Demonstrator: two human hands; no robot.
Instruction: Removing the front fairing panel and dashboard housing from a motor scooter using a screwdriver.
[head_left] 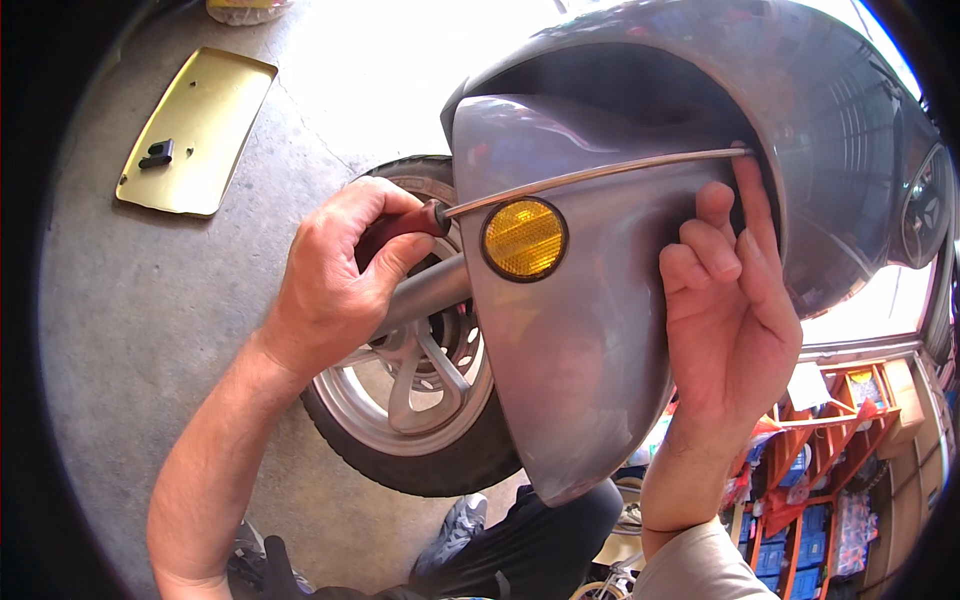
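My left hand grips the dark red handle of a tool with a long, slightly curved metal shaft. The shaft crosses a grey fender just above a round amber reflector. My right hand has its index finger raised to the shaft's far tip, at the edge of the dark opening in the grey bodywork; its other fingers curl loosely. Below the fender sits a wheel with silver spokes and a black tyre.
A pale gold panel with small dark parts lies on the concrete floor at the left. Grey bodywork arches over the right. Orange shelving with bins stands at the lower right. My legs and shoe show below.
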